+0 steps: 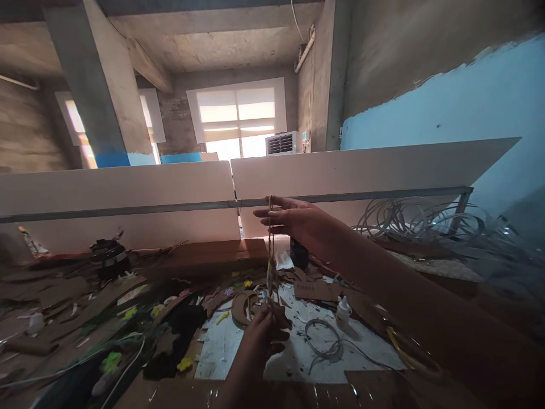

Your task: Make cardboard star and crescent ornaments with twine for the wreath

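A thin beige string [271, 244] runs upright between my two hands, doubled over at its top. My right hand [292, 217] is raised in the middle of the view, with the string's upper end looped over its fingertips. Below it, my left hand [264, 330] is closed around the lower part of the string, where knotted strands and a brown piece show. What exactly sits inside the left fingers is partly hidden. Just behind the left hand, a round cardboard ring [242, 309] lies on a paint-spotted white board [298, 363].
A small white bottle [343, 313] and a coil of grey wire [323, 339] are on the board. Cardboard scraps, yellow flower shapes and dark cloth [179, 341] lie to the left. Clear tubing [395, 218] is piled at the right, before a white partition [361, 167].
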Action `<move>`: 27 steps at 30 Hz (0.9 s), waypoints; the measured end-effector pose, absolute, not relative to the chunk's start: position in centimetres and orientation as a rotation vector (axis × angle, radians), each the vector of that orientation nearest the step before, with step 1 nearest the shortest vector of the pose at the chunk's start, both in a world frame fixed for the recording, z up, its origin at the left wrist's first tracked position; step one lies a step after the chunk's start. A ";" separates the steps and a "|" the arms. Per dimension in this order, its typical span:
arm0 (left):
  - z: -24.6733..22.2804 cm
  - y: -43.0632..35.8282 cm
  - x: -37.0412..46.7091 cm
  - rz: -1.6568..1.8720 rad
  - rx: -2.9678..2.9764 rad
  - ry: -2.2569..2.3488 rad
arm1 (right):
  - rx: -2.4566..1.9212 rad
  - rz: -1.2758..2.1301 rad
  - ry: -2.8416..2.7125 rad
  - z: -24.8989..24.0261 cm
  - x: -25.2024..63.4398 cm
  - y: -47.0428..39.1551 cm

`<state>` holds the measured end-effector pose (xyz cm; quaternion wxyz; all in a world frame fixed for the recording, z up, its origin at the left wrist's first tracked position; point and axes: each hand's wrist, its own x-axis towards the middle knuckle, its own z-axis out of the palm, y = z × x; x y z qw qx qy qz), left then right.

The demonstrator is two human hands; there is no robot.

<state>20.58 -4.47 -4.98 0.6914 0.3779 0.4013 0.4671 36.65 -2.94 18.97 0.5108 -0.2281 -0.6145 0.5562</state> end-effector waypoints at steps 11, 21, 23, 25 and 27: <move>-4.6 -5.0 19.4 1.132 0.972 1.190 | -0.566 1.341 -1.494 19.5 36.9 -3.0; -1.9 -5.8 19.4 1.378 1.199 1.119 | -0.579 1.337 -1.508 19.6 36.9 -3.5; -1.0 -5.8 19.1 1.416 1.245 1.133 | -0.573 1.330 -1.527 19.6 36.8 -3.8; 0.2 -5.8 18.9 1.451 1.282 1.149 | -0.565 1.331 -1.533 19.4 36.8 -4.0; 1.4 -5.7 18.8 1.485 1.311 1.113 | -0.562 1.346 -1.525 19.2 36.6 -4.2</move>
